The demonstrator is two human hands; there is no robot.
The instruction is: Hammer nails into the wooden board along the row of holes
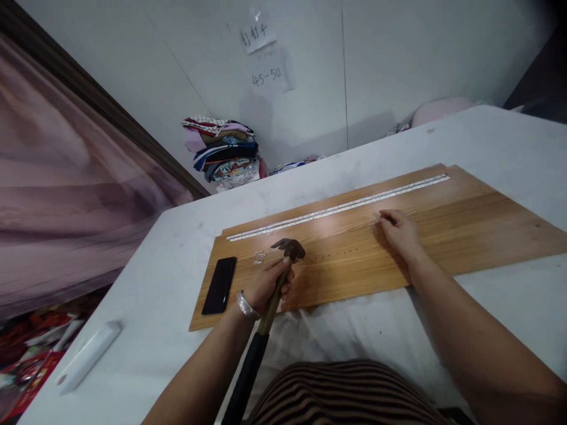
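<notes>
My left hand (271,282) is wrapped round a claw hammer (289,249), gripping it high on the handle just below the metal head. The black end of its handle slants down toward my body. Over the wooden board (425,236), my right hand (400,232) has its fingers curled together; whatever may be between them is too small to make out. A row of small dark dots (337,254), nail heads or holes, runs along the board between my hands. Left of the hammer head lies a little pile of nails (259,257).
A black phone (220,285) rests on the board's left end. Two white measuring strips (339,209) run along its far side. The board lies on a white surface (146,283), with a white cylinder (91,356) at left. Folded clothes (228,150) are stacked by the wall.
</notes>
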